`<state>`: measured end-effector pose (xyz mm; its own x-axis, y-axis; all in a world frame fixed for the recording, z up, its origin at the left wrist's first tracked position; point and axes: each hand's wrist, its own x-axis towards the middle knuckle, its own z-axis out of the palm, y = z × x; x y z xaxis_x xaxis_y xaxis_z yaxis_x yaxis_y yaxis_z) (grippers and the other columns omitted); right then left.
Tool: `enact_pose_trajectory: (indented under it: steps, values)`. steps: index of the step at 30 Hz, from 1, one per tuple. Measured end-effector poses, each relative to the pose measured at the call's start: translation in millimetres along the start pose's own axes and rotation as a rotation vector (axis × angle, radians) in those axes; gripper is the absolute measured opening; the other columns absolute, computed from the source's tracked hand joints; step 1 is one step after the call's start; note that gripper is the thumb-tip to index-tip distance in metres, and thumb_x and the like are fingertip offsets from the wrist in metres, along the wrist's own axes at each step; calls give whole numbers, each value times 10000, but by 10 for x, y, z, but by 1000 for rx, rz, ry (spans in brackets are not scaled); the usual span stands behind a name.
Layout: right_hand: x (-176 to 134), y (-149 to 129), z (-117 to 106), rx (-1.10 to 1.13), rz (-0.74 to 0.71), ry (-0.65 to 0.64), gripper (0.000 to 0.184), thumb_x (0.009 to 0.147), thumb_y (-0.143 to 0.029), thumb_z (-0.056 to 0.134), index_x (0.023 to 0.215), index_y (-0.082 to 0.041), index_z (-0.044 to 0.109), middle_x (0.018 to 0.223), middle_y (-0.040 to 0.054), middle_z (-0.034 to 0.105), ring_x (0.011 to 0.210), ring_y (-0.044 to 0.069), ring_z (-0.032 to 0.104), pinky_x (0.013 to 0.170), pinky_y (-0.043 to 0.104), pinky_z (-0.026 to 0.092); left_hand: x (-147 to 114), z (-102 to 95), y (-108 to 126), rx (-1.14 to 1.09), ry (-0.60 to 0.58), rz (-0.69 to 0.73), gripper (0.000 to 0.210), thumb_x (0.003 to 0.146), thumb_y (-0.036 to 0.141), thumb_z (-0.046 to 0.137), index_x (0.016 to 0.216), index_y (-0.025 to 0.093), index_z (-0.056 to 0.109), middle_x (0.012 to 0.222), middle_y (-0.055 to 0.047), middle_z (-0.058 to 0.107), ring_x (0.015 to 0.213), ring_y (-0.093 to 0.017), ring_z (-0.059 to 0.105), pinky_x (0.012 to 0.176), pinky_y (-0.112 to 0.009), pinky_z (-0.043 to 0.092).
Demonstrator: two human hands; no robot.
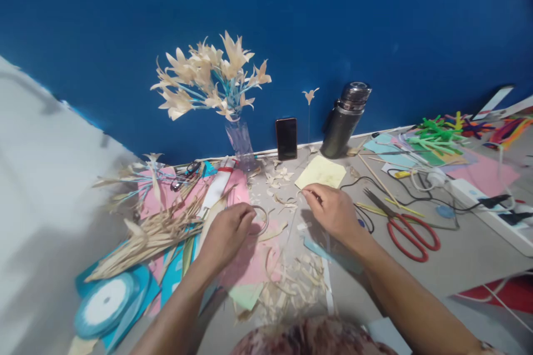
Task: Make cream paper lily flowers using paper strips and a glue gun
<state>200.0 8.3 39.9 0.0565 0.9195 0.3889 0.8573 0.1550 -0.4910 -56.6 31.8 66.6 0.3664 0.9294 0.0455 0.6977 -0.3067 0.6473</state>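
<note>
My left hand is closed in a pinch over the pink paper. At its fingertips a thin, pale tan loop curves out to the right; I cannot tell whether it is tape or a curled strip. My right hand is closed too, thumb and finger pinched just below a yellow paper square. Whatever it holds is too small to make out. Between and below the hands lie dried husk scraps. Red-handled scissors lie open, right of my right hand.
Husk flowers stand in a clear vase by the blue wall. A phone, a single stemmed flower and a dark flask stand nearby. Husks and ribbon spool lie left; a power strip lies right.
</note>
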Motion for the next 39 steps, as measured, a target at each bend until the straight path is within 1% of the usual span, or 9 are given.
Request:
enact_pose_trajectory:
  steps: [3, 9, 14, 17, 22, 29, 33, 36, 39]
  values:
    - [1, 95, 100, 56, 20, 79, 249, 974, -267, 536, 882, -211, 761, 870, 53, 797, 797, 206, 718, 700, 271, 424, 123, 28, -45, 89, 49, 3, 243, 930, 307, 448, 780, 202, 608, 804, -61, 676, 810, -232, 611, 763, -327, 407]
    - [-100, 230, 281, 101, 23, 74, 225, 957, -253, 556, 875, -218, 763, 868, 46, 802, 783, 203, 724, 699, 265, 451, 327, 197, -19, 196, -37, -94, 330, 983, 359, 380, 689, 232, 463, 624, -9, 549, 648, -204, 536, 636, -299, 326]
    - [-131, 198, 279, 150, -15, 98, 223, 958, -234, 555, 869, -223, 759, 911, 50, 809, 829, 208, 742, 732, 269, 473, 380, 313, 58, 18, 78, -31, 190, 864, 199, 393, 759, 218, 551, 705, -19, 603, 685, -191, 558, 653, -290, 370]
    - [-124, 200, 244, 150, 11, 119, 221, 951, -249, 564, 855, -222, 761, 889, 53, 807, 804, 210, 738, 714, 275, 477, 247, 295, 8, -93, 150, 12, 185, 732, 134, 396, 626, 215, 526, 616, -4, 581, 615, -166, 538, 629, -277, 385]
    - [-59, 264, 142, 239, 126, 174, 205, 921, -286, 599, 838, -200, 764, 739, 39, 768, 669, 187, 699, 653, 272, 479, -109, 262, -114, -248, 124, -114, 214, 736, 153, 411, 613, 208, 578, 569, 10, 604, 548, -146, 545, 561, -254, 411]
    - [-20, 237, -409, 487, 231, 261, 224, 908, -367, 649, 855, -173, 746, 621, -7, 689, 487, 124, 572, 484, 233, 431, -492, 263, -48, -339, 90, -252, 304, 963, 361, 429, 1103, 181, 630, 487, 73, 549, 462, -147, 524, 508, -245, 419]
    - [-326, 135, -629, 353, 31, -83, 159, 935, -280, 630, 860, -199, 744, 732, 2, 730, 634, 142, 651, 611, 246, 472, -640, 224, -103, -221, 26, -209, 283, 949, 402, 498, 1014, 196, 680, 561, 52, 591, 534, -143, 570, 568, -250, 443]
    - [-682, 114, -580, 178, -168, -477, 167, 962, -214, 585, 904, -218, 741, 898, 28, 750, 818, 177, 682, 737, 278, 466, -735, 235, -162, -172, 0, -201, 288, 942, 411, 507, 958, 201, 704, 600, 35, 625, 577, -149, 591, 590, -253, 450]
    - [-981, 155, -442, -16, -203, -632, 182, 965, -181, 569, 1027, -241, 730, 992, 50, 704, 885, 191, 656, 728, 278, 431, -810, 271, -155, -166, -11, -213, 296, 936, 407, 504, 976, 200, 712, 597, 33, 622, 576, -154, 591, 584, -252, 448]
